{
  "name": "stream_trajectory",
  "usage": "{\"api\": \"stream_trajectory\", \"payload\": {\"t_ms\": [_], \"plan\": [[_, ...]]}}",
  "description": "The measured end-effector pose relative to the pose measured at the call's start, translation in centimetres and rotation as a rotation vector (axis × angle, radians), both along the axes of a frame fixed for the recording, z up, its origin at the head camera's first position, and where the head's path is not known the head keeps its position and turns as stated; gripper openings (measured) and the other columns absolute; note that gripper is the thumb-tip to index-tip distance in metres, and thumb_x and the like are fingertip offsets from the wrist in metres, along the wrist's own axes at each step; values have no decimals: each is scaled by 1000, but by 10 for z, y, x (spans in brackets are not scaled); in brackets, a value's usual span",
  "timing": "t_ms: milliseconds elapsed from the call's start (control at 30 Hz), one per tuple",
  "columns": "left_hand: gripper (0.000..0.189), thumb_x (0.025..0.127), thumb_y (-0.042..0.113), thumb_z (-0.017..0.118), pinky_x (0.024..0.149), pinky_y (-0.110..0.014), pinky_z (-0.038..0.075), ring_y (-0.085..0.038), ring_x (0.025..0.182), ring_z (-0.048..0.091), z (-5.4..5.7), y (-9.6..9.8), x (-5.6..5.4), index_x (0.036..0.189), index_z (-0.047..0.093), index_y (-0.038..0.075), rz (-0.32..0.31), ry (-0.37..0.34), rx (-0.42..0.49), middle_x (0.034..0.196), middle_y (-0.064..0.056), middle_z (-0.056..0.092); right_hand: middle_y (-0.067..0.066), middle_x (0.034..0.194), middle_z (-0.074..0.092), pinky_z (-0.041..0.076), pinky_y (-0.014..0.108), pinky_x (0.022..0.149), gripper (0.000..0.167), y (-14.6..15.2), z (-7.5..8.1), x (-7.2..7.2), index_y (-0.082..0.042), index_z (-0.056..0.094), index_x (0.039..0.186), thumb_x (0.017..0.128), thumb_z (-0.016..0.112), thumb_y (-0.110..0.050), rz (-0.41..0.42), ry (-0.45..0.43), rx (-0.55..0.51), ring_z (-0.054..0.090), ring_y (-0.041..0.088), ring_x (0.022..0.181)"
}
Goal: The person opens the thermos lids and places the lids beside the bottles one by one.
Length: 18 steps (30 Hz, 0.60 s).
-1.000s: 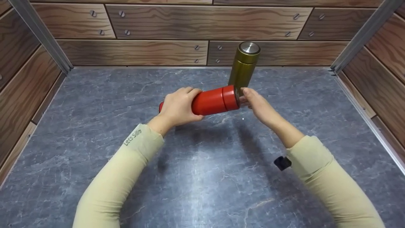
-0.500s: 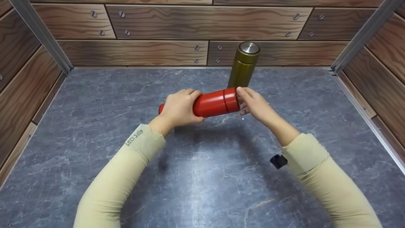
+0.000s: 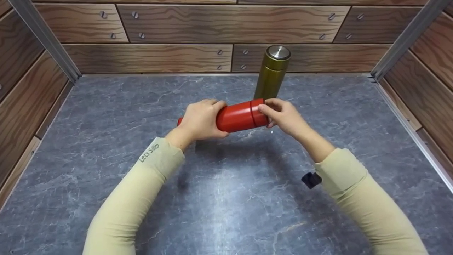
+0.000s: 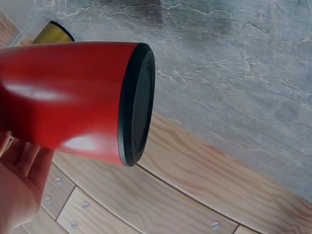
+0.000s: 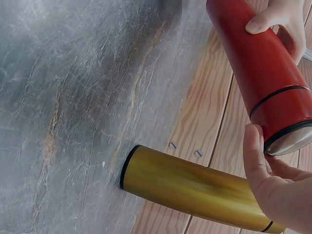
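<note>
A red thermos (image 3: 237, 115) lies nearly level above the table, its lid end pointing right and tilted slightly up. My left hand (image 3: 201, 120) grips its body from above, fingers on the far side and thumb on the near side. In the left wrist view the black-rimmed base (image 4: 139, 105) of the thermos shows. My right hand (image 3: 288, 118) pinches the red lid (image 5: 285, 117), with the thumb on its side and the other fingers partly hidden round its silver-topped end. Just behind stands an upright gold thermos (image 3: 272, 76) with a silver top, its lower part covered in the head view.
The grey marbled table (image 3: 219, 198) is enclosed by wood-patterned walls (image 3: 177, 58) at the back and both sides, with metal corner posts (image 3: 47, 42). A small black device (image 3: 311, 180) is at the right sleeve's cuff.
My right hand has come in from the right of the lid, and its thumb is now on the lid's side. The red thermos has dropped very slightly; the gold thermos stays in place.
</note>
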State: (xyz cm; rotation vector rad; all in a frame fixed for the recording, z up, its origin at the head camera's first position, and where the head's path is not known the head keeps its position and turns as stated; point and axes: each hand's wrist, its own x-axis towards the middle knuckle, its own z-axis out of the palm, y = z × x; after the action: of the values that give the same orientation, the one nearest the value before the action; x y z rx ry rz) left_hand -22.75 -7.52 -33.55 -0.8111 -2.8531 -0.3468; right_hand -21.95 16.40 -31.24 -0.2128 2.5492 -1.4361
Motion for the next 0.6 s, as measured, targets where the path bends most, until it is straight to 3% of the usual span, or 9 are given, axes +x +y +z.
{"api": "stream_trajectory", "payload": {"t_ms": [167, 367, 600], "plan": [[69, 65, 48, 74, 76, -43, 51, -23, 97, 60, 1, -1, -1, 123, 55, 15, -11, -11, -3, 110, -6, 64, 20, 107, 57, 50, 17, 60, 51, -1, -1, 2, 7, 48, 128, 92, 54, -29, 2, 24, -16, 54, 5, 63], [70, 64, 49, 74, 75, -42, 51, -22, 94, 60, 3, 0, -2, 122, 56, 15, -26, -9, -21, 108, -5, 65, 19, 109, 58, 49, 18, 60, 48, 1, -4, -1, 5, 50, 127, 92, 54, -28, 8, 39, -4, 54, 9, 64], [70, 63, 50, 73, 75, -40, 51, -19, 94, 59, 6, 0, -2, 121, 55, 15, -30, -40, -47, 108, -3, 65, 15, 95, 59, 48, 18, 59, 49, 1, -6, 2, 1, 51, 127, 90, 58, -30, 7, 66, 3, 53, 5, 58]]}}
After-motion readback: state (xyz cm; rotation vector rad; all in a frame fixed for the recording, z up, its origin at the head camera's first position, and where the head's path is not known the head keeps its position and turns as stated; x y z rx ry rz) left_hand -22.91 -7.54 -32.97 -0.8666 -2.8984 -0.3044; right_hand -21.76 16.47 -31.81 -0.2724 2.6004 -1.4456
